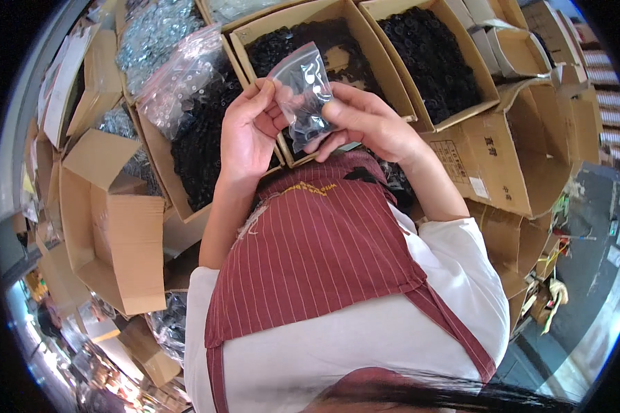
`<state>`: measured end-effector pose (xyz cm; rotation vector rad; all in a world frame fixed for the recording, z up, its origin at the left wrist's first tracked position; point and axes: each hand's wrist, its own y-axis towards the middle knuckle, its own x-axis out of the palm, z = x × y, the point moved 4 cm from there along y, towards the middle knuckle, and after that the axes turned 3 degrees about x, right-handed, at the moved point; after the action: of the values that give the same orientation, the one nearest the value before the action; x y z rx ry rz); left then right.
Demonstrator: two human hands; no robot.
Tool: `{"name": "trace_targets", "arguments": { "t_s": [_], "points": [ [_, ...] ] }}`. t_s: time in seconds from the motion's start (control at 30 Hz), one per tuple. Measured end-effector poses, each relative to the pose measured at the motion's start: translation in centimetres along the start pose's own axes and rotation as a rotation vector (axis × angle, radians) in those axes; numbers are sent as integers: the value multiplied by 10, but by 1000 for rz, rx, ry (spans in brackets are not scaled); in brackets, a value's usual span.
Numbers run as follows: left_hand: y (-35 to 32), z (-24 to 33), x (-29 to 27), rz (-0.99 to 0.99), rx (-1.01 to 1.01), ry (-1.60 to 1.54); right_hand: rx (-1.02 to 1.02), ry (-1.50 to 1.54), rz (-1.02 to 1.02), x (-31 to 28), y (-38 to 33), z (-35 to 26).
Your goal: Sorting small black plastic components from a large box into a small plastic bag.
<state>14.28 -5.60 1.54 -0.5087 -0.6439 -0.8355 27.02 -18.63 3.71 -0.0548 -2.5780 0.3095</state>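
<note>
A small clear zip bag with a reddish line along its top edge is held up in front of my apron. Small dark pieces lie in its lower part; their kind is hard to make out. My left hand pinches the bag's left edge between thumb and fingers. On the other side, my right hand has its thumb on the bag's front near the dark pieces, with its fingers partly hidden behind. Below the bag is a cardboard box holding black ring-like parts.
To the right, another box holds black round parts. At the left stand a box of black parts with a large clear bag of small washers on it, and an open carton. A large carton lies at the right.
</note>
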Motion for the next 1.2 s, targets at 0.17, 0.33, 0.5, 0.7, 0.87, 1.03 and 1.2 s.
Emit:
{"name": "trace_targets", "arguments": {
  "t_s": [0.17,0.33,0.5,0.7,0.87,1.03,1.2],
  "points": [
    [2,14,-1,-45,20,461,-150,-119,381,-34,-33,8],
    [3,29,-57,-36,-67,910,-269,126,687,-71,-100,18],
    [-4,19,-93,42,-45,919,-404,80,756,-53,-110,30],
    [4,23,-40,-70,119,813,-391,41,673,-22,-94,24],
    [17,1,34,-387,-158,645,-300,-63,579,-13,-78,20],
    [29,0,51,-491,-188,653,-107,-150,377,-5,-66,15],
    [30,10,45,-333,-99,709,-70,-185,351,-15,-59,9]
  ]
}}
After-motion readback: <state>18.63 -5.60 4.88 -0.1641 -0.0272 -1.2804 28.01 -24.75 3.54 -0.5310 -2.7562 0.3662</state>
